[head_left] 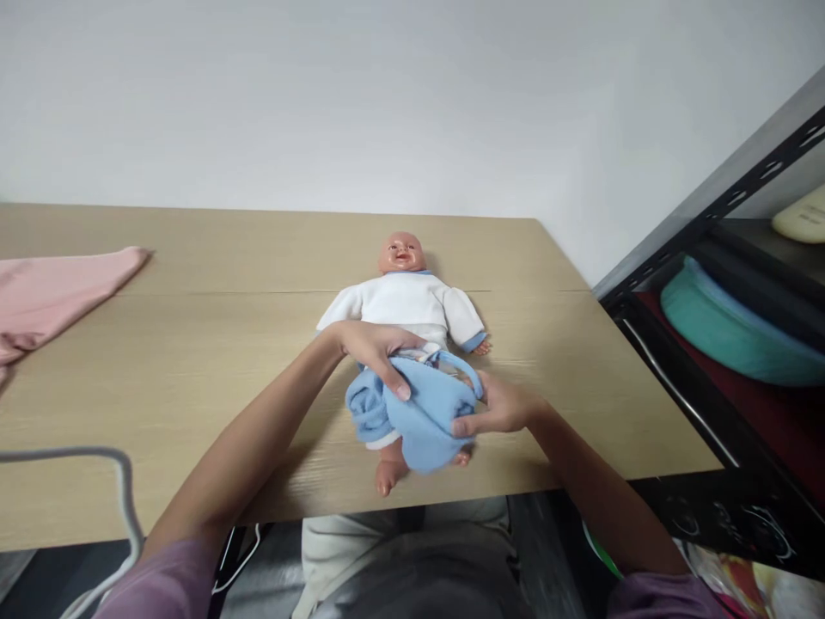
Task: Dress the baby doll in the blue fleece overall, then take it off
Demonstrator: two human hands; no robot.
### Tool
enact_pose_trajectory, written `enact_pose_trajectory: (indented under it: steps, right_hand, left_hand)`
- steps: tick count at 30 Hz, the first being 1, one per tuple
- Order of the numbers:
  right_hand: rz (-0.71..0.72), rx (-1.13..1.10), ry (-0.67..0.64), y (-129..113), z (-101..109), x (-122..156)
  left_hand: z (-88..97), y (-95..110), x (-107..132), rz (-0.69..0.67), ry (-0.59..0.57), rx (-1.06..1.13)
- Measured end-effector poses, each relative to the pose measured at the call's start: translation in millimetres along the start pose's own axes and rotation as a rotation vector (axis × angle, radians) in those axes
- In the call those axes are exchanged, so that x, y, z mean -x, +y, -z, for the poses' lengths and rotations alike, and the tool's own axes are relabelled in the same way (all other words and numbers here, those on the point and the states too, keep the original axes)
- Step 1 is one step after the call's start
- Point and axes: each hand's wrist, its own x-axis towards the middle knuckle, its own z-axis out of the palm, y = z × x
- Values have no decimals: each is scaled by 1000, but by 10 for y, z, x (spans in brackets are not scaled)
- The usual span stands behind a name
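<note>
A baby doll lies on its back with its head toward the wall, dressed in a white top with blue cuffs. Over its lower body I hold a small light-blue cloth garment with a narrow loop-like band; its exact kind is unclear. My left hand grips the garment's upper edge, thumb on top and fingers behind. At the other side, my right hand pinches it, thumb in front. Bunched blue cloth with white trim covers one doll leg, and the bare feet show below.
Pink cloth lies on the wooden table at far left. A grey cable arches over the near left edge. To the right, a black shelf rack holds a teal basin. A white wall stands behind.
</note>
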Motion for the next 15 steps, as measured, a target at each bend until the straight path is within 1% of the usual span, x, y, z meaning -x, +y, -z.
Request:
enact_pose_trajectory:
  steps: [1,2,3,5,6,7,8,9,11,13,14,15]
  right_hand:
    - [0,-63,-25,38,-5,5]
    - [-6,-113,-18,86,-9,8]
    - [-20,-161,19,139,-10,9]
    - [-56,-202,127,223,0,11]
    - [-71,-201,150,240,11,12]
    - [-79,-190,143,232,26,13]
    - [-75,-169,109,200,45,14]
    - [-66,-140,49,146,65,15]
    - [-48,-72,-100,-4,102,21]
    - [-41,-10,-228,-150,124,29]
    - [-36,15,-234,-200,128,34]
    - [-30,28,-212,-225,127,37]
  left_hand:
    - [-11,17,0,6,-41,-14]
    - [-20,30,-1,3,-72,-23]
    - [-28,36,-4,-11,-90,-26]
    - [-36,24,-12,-46,-92,-6]
    - [-37,7,-16,-59,-77,16]
    - [-38,-13,-21,-66,-56,40]
    - [-39,-33,-27,-70,-30,62]
    - [-41,-50,-33,-74,4,78]
    - [-56,-63,-50,-91,75,89]
    - [-83,-45,-70,-94,84,78]
    - [-100,-27,-81,-92,63,72]
    - [-117,-7,-92,-88,29,63]
